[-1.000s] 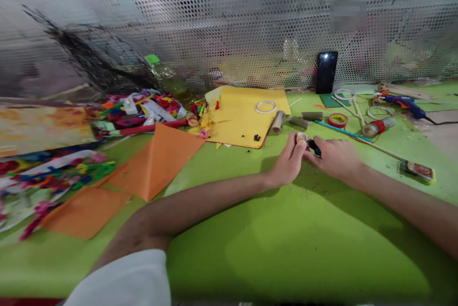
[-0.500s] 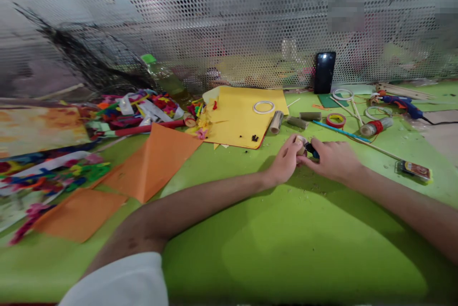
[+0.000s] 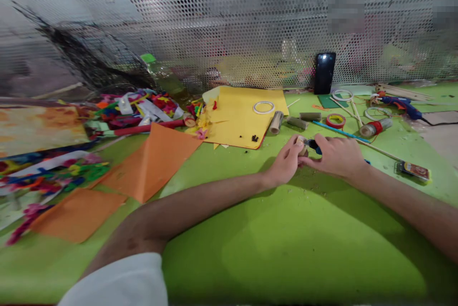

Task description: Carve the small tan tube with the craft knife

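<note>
My left hand (image 3: 284,162) is closed around a short, pale bamboo piece (image 3: 302,147), its fingers covering much of it. Close on its right, my right hand (image 3: 338,154) grips a blue-and-black utility knife (image 3: 316,145), whose front end points at the piece. Most of the knife's handle is hidden in the palm; a bit of blue shows behind the wrist. Both hands are just above the green tabletop (image 3: 250,229), with small shavings scattered below. Just beyond them lie several short bamboo tubes (image 3: 297,122).
Yellow sheets (image 3: 236,122) with a white tape ring (image 3: 264,107) lie ahead. Orange paper (image 3: 161,158) and colourful scraps (image 3: 82,170) spread leftward. A phone (image 3: 325,73) leans against the perforated panel (image 3: 232,24). Rightward are red tape (image 3: 336,121), sticks and a glue gun (image 3: 402,104).
My right hand has shifted slightly right and turned a little, drawing the knife back from the bamboo piece. My left hand stays almost where it was.
</note>
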`<action>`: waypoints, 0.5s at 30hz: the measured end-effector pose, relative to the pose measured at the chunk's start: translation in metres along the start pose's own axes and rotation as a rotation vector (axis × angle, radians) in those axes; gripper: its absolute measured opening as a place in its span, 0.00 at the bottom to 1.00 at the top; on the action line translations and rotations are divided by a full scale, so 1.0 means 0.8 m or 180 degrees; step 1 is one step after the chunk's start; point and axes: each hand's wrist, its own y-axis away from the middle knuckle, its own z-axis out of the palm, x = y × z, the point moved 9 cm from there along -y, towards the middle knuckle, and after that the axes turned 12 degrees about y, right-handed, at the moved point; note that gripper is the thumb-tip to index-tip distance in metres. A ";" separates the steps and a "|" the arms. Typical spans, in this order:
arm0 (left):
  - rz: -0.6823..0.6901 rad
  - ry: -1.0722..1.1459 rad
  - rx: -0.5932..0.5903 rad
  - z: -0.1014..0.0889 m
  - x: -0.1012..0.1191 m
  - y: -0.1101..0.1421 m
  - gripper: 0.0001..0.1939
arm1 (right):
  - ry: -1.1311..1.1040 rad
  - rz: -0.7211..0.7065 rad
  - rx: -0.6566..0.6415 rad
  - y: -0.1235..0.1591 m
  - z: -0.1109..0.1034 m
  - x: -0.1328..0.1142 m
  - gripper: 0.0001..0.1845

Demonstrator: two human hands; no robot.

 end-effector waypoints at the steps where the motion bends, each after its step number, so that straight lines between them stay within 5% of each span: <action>1: -0.0022 0.0032 -0.0007 0.001 0.000 0.000 0.10 | -0.0002 -0.0007 0.0007 0.000 0.000 0.000 0.41; 15: -0.0111 0.0127 -0.0036 -0.001 -0.003 0.000 0.12 | -0.0033 -0.0025 -0.0107 0.001 0.001 -0.004 0.39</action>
